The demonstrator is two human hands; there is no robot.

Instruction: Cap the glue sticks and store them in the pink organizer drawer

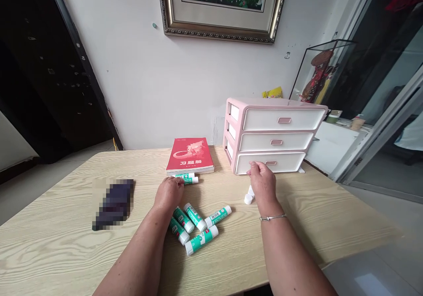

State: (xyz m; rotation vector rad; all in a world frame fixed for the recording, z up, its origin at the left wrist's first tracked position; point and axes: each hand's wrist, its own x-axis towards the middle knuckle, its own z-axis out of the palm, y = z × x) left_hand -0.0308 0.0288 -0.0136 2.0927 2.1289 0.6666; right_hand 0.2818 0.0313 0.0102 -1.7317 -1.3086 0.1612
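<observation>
My left hand [170,193] reaches to the front edge of a red book [191,154], its fingers closed around the near end of a green-and-white glue stick [191,180]. Another glue stick lies right behind that one, along the book's edge. Between my forearms, several glue sticks [201,239] lie loosely at different angles on the table. My right hand [263,182], a silver bangle on its wrist, hovers in front of the bottom drawer with thumb and fingers pinched; what is between them is hidden. Beside it on the table are small white caps [248,198], partly covered by the hand.
A pink-and-white three-drawer box [276,142] stands at the back right of the wooden table [59,238]. A dark pixelated item [115,203] lies on the left. Behind the table is a wall with a framed picture [221,29]; a glass case [317,71] stands beyond the drawers.
</observation>
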